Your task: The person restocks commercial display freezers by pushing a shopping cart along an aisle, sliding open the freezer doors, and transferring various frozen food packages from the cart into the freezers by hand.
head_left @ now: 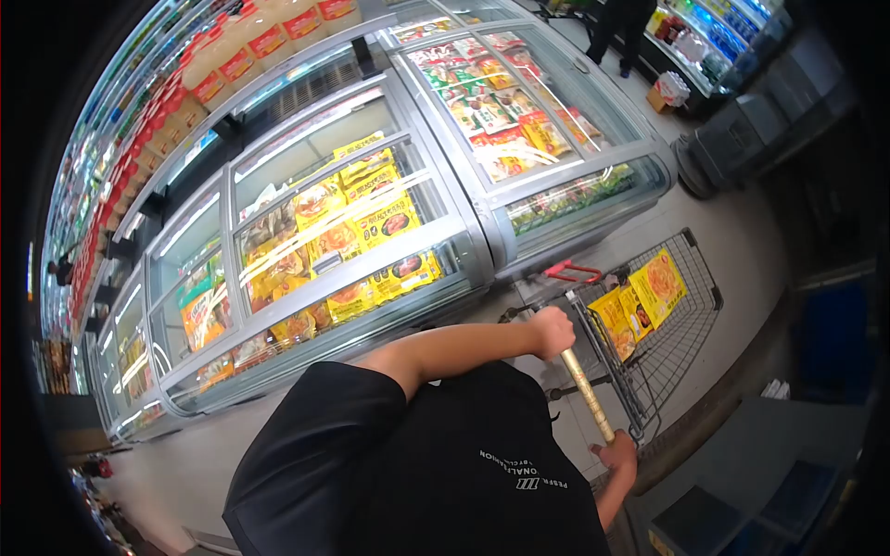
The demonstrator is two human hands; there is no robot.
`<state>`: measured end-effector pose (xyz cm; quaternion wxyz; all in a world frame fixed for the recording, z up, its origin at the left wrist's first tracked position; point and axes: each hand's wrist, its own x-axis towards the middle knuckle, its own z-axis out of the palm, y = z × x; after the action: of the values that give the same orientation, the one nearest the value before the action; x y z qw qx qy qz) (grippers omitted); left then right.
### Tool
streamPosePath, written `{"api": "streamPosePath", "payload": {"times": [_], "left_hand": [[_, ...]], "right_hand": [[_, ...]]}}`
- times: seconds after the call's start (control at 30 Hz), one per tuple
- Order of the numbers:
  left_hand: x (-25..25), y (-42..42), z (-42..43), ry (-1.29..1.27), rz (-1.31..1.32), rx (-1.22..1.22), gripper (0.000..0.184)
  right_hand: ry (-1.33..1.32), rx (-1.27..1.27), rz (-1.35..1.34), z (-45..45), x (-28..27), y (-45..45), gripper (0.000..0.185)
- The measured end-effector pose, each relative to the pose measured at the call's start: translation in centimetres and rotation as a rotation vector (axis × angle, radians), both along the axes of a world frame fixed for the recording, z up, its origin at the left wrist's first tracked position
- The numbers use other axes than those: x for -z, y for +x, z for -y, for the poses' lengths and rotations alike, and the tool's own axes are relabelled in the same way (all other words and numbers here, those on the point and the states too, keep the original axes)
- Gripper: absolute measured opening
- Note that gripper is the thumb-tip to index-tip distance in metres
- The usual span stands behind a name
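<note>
Both of my hands grip the pale, patterned handle of a wire shopping cart. My left hand is wrapped round the handle's upper end in view, close to the freezers. Round the lower end are the fingers of my right hand. Yellow food packets lie in the cart's basket. A red plastic part shows at the cart's side near the freezer.
Glass-topped freezers holding yellow and red packets run along the left and top. Bottles line a shelf behind them. A person stands at the top right near a lit cooler. A grey machine stands at the right.
</note>
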<state>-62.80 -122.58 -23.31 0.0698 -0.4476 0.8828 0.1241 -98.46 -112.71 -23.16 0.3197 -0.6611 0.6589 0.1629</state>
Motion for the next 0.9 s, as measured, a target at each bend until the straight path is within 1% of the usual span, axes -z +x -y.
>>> {"api": "streamPosePath", "payload": {"times": [0.07,0.17,0.2,0.3,0.4,0.5,0.53,0.6,0.63,0.67,0.7,0.73,0.8,0.87,0.9], "left_hand": [[0.1,-0.3,-0.4,0.040,-0.014,-0.054,0.012],[0.8,0.5,-1.2,-0.028,-0.201,-0.017,0.027],[0.4,1.1,-1.6,-0.014,-0.248,0.002,0.032],[-0.5,3.2,-2.7,0.030,-0.383,0.039,0.049],[1.0,6.1,-5.4,-0.213,-0.667,-0.011,0.056],[-1.6,9.1,-9.6,0.115,-0.705,-0.448,0.058],[-2.6,10.7,-11.0,0.143,-0.621,-0.551,0.069],[-3.7,14.1,-14.3,0.171,-0.610,-0.827,0.079],[-4.3,15.6,-16.4,0.117,-0.605,-0.926,0.084],[-3.2,17.4,-18.6,-0.075,-0.678,-0.958,0.083],[-2.6,19.2,-20.7,-0.094,-0.654,-1.078,0.086],[-2.2,20.8,-22.8,-0.116,-0.630,-1.195,0.088],[-1.7,24.0,-26.3,-0.262,-0.544,-1.350,0.086],[-1.4,27.3,-28.5,-0.383,-0.461,-1.416,0.085],[-1.5,28.8,-29.0,-0.446,-0.416,-1.449,0.084]], "right_hand": [[0.014,-0.052,0.142,2.2,-0.6,4.0,0.049],[0.001,-0.095,0.328,4.7,-1.9,10.9,0.044],[-0.014,-0.104,0.388,5.2,-2.4,12.8,0.042],[-0.097,-0.252,0.304,6.6,-2.0,16.4,0.041],[-0.062,-0.391,0.203,8.0,-2.5,18.3,0.041],[-0.045,-0.519,0.137,9.5,-3.5,20.4,0.042],[-0.046,-0.560,0.118,10.1,-3.5,21.1,0.042],[-0.101,-0.625,0.093,10.7,-4.4,23.0,0.042],[-0.135,-0.657,0.098,10.8,-5.1,24.0,0.041],[-0.178,-0.690,0.108,11.0,-5.5,25.2,0.041],[-0.226,-0.722,0.116,11.2,-6.5,26.7,0.041],[-0.312,-0.746,0.194,11.0,-7.8,28.4,0.041],[-0.491,-0.784,0.344,9.4,-10.7,32.6,0.043],[-0.555,-0.868,0.531,8.3,-11.2,37.3,0.047],[-0.450,-0.879,0.576,7.6,-11.0,40.0,0.050]]}}
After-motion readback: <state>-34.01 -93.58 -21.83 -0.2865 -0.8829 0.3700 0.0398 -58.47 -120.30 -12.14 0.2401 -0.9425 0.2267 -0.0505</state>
